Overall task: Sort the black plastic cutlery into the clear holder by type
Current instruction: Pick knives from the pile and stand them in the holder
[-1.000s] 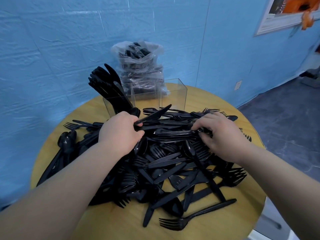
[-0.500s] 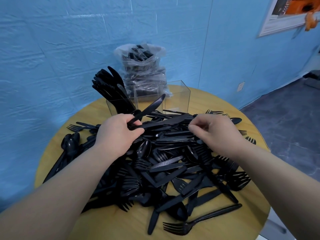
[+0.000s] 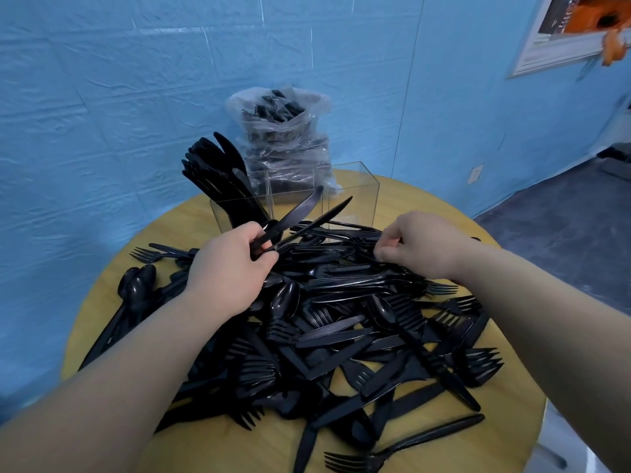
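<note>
- Your left hand [image 3: 232, 264] grips two black knives [image 3: 300, 216] by their handles, thumb and curled fingers closed round them; the blades rise tilted up and to the right, fanned slightly apart, their tips in front of the clear holder [image 3: 351, 203].
- Your right hand [image 3: 420, 247] rests at the far right part of the cutlery pile [image 3: 341, 322], fingers curled inward with thumb and forefinger brought together at the pile's top layer; whether they pinch a piece cannot be told, since the fingertips merge with the black plastic below them.
- The clear holder stands upright at the far edge of the round wooden table [image 3: 426, 206], just behind the pile. Its left compartment holds a bundle of sorted knives [image 3: 218, 172], blades up and leaning left above the rim. The right compartment shows only clear walls.
- The cutlery pile covers most of the table between your forearms: forks, spoons and knives lie crossed over one another in no order.
- A few spoons [image 3: 136, 288] lie at the left margin of the pile, and a single fork [image 3: 392, 452] lies apart from it near the front edge.
- A clear plastic bag [image 3: 283, 138] filled with more black cutlery stands behind the holder, against the blue wall [image 3: 102, 97].
</note>
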